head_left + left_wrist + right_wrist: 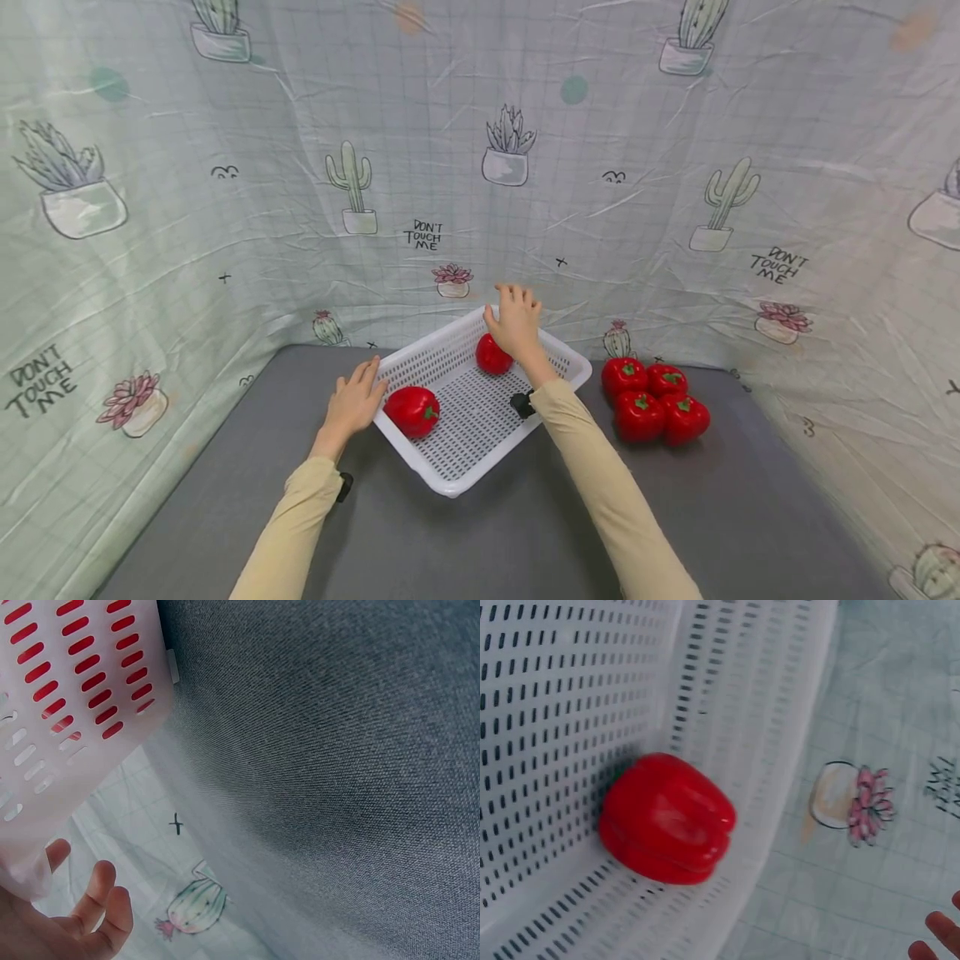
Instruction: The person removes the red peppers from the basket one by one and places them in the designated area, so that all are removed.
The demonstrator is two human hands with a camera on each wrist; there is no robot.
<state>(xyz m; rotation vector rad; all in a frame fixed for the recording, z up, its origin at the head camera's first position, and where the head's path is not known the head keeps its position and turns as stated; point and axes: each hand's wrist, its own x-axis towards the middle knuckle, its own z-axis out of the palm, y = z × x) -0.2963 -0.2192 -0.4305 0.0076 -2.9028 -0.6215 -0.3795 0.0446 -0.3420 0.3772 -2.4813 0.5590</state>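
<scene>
A white slotted plastic basket (472, 425) sits at an angle on the grey table, two red bell peppers inside it. One pepper (412, 412) lies by the left wall, stem facing right; the other pepper (667, 819) rests in the far corner. My left hand (356, 398) grips the basket's left rim, fingertips along the outer side in the left wrist view, thumb at the edge. Above the far rim hovers my right hand (517, 321), its fingers spread and relaxed, holding nothing. In the right wrist view its fingertips (943, 930) show apart from the basket.
Several red bell peppers (652, 402) stand clustered on the table to the right of the basket. A patterned cloth curtain (480, 208) hangs behind the grey table (480, 550) and along both sides.
</scene>
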